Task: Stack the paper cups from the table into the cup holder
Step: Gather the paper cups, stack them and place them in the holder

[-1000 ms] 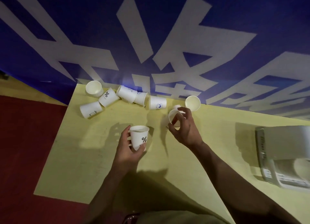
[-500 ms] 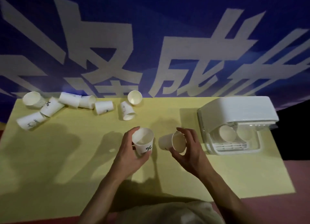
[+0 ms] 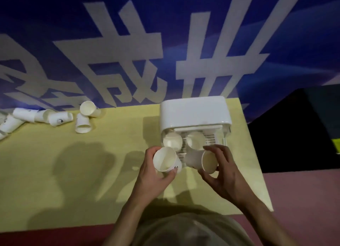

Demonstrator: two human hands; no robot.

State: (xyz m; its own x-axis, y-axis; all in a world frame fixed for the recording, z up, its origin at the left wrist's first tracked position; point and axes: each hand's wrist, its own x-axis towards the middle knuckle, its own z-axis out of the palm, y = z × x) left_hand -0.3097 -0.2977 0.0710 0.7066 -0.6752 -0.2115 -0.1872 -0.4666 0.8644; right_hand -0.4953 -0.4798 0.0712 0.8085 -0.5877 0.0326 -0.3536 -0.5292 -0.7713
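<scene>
At the cup holder [image 3: 195, 111] we grip one paper cup in each hand, left hand [image 3: 154, 177] and right hand [image 3: 223, 174], two cups already slotted, loose cups [image 3: 60, 118] left far-left on desk [image 3: 73, 172].

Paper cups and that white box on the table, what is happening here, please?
A person is loading paper cups into the white cup holder on the yellow table. The left hand holds one cup and the right hand holds another cup, both just in front of the holder's open front. Two cups already sit inside it. More loose cups lie tipped over at the far left of the table, waiting to be stacked.
</scene>
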